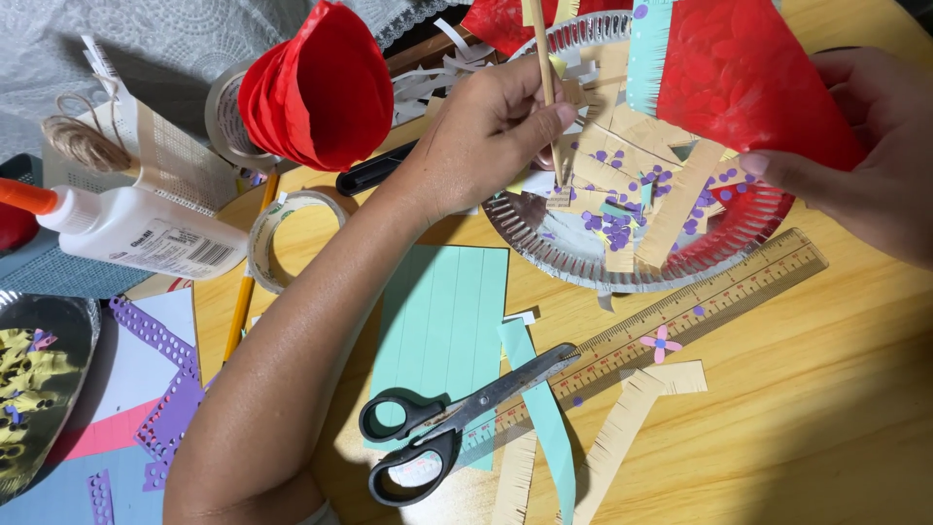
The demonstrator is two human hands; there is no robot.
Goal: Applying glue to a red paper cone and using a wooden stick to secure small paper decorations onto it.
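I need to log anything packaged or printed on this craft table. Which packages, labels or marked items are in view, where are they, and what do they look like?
Glue bottle: lying on its side at far left, white body, orange nozzle, printed label with a barcode.
Wooden ruler: lies diagonally below the paper plate, tan with printed scale marks.
Tape roll: flat beside the bottle, clear tape on a pale core.
No screens or signs show.
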